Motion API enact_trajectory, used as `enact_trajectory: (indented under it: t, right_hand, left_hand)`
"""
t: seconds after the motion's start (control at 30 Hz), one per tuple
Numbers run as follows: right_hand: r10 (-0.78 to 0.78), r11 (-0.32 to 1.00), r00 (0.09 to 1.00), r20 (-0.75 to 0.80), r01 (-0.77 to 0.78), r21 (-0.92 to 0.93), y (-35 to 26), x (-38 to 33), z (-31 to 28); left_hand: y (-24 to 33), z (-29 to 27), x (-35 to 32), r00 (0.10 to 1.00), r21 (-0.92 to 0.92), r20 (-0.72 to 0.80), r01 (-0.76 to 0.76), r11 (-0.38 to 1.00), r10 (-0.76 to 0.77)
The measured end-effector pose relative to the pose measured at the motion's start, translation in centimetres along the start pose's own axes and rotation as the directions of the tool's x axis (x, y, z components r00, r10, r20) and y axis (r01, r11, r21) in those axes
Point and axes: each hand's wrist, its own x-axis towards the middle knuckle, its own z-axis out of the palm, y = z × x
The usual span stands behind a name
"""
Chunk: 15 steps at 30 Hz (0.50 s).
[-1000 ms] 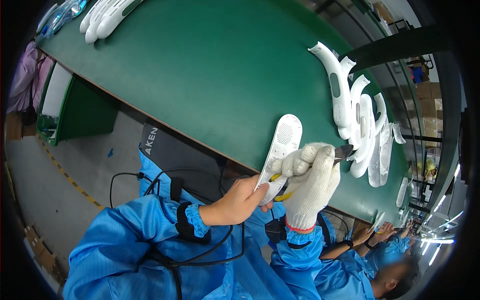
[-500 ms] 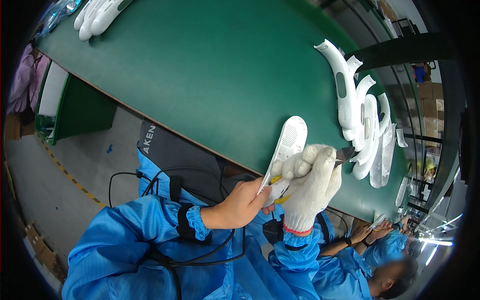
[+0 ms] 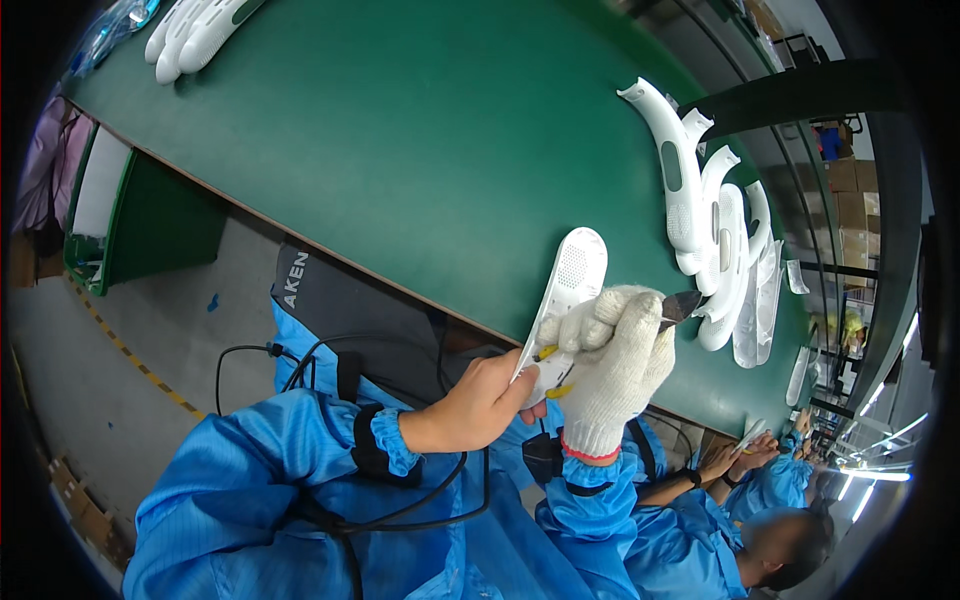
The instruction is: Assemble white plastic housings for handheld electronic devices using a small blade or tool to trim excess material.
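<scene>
At the near edge of the green bench [image 3: 420,160], we grip a long white plastic housing [image 3: 566,300] with our bare left hand [image 3: 480,405], which pinches its lower end, while our right hand [image 3: 618,365], in a white knit glove, is closed around a small trimming tool. The tool's dark blade [image 3: 683,303] pokes out to the right of the glove, and its yellow part [image 3: 556,391] shows beneath the fingers. The housing stands tilted, its perforated rounded end pointing away from us over the bench edge.

We judge the step in hand to be trimming or scraping the housing's edge; the next move seems to call for a steady hold from the left hand and a controlled pass of the blade along the seam.

Farther right, a stack of white curved handle shells [image 3: 712,215] lies on the bench, with clear plastic bags [image 3: 765,300] just beside them. At the far left corner more white parts [image 3: 195,30] rest in a row. Beyond us to the right, another worker's hands [image 3: 740,458] are busy at the same bench.
</scene>
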Motion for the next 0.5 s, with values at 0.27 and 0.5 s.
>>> enact_trajectory:
  t: [0.27, 0.5]
  right_hand:
    - [-0.023, 0.989, 0.997, -0.078, 0.012, -0.145, -0.3, -0.3, 1.5]
    - [0.075, 0.997, 0.997, -0.029, -0.074, 0.018, -1.0, 0.5, 1.1]
  left_hand:
    - [0.2, 0.1, 0.0, 0.999, 0.059, -0.028, -0.016, 0.998, 0.018]
    - [0.2, -0.2, 0.0, 0.999, 0.023, 0.013, 0.05, 0.998, -0.05]
